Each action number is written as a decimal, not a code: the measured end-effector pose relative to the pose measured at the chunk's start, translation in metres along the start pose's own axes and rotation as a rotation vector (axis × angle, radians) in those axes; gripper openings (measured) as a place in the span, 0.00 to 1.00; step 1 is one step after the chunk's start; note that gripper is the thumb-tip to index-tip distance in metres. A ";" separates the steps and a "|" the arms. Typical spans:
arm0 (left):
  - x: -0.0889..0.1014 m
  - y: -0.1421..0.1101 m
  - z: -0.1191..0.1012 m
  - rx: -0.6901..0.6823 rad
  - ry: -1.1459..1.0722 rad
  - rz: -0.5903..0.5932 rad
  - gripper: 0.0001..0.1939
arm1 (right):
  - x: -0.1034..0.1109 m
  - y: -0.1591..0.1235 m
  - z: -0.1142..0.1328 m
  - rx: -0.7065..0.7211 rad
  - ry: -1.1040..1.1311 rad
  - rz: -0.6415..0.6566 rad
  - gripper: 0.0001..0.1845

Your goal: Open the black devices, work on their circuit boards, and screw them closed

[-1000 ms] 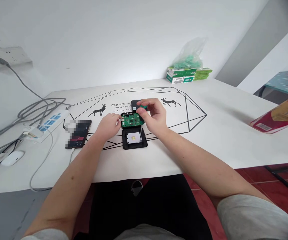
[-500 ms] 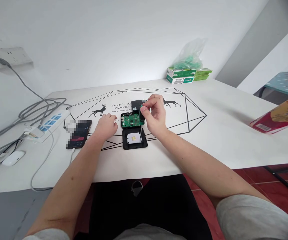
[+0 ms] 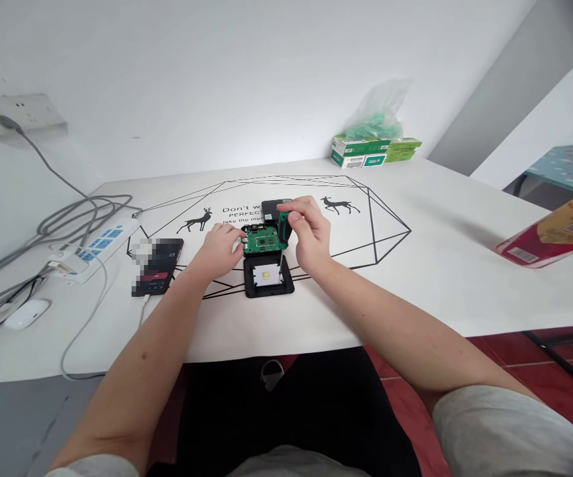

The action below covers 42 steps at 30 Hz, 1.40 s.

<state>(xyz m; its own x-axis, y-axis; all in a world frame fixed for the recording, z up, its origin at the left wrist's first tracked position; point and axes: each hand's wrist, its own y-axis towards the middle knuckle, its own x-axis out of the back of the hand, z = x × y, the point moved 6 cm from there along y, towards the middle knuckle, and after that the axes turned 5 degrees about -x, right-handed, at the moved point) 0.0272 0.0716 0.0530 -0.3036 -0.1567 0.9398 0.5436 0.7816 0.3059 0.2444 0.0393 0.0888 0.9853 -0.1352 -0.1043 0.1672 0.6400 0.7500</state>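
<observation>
My right hand (image 3: 312,237) grips a screwdriver (image 3: 285,228) with a green and black handle. Its metal shaft points down to the right side of a black plastic cover (image 3: 251,289), which lies inner side up with a white pad inside. Directly behind the cover sits a green circuit board (image 3: 261,240) in a black casing. My left hand (image 3: 220,250) rests at the board's left edge, fingers apart and index fingertip against it. Farther back lies another flat black piece (image 3: 271,209) with a small label, partly hidden by my right hand.
To the left are a phone (image 3: 159,268) with a cable, a power strip (image 3: 100,248), tangled grey cables and a white mouse-shaped object (image 3: 26,315). Green and white boxes (image 3: 360,147) under a plastic bag (image 3: 380,109) stand at the back. A red and yellow package (image 3: 554,232) is at the right.
My left hand has moved right, its fingertips now at the board's edge. The right-hand fingers have shifted on the screwdriver, showing more of the handle. Cover and board stay in place.
</observation>
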 end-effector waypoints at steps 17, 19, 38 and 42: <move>-0.029 -0.005 0.023 0.154 0.177 0.283 0.28 | -0.018 -0.001 -0.012 -0.193 0.207 0.164 0.26; -0.030 -0.006 0.023 0.172 0.185 0.305 0.29 | -0.016 -0.001 -0.010 -0.194 0.194 0.143 0.25; -0.014 -0.006 0.012 0.172 0.137 0.244 0.28 | -0.009 0.007 -0.016 -0.160 0.201 0.165 0.14; -0.013 -0.006 0.010 0.179 0.158 0.271 0.30 | -0.014 0.004 -0.013 -0.210 0.295 0.170 0.21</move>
<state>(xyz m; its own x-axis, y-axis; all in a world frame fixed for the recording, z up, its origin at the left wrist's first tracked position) 0.0198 0.0746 0.0377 -0.0350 -0.0097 0.9993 0.4378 0.8987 0.0240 0.2313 0.0533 0.0849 0.9620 0.1897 -0.1966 -0.0256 0.7791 0.6264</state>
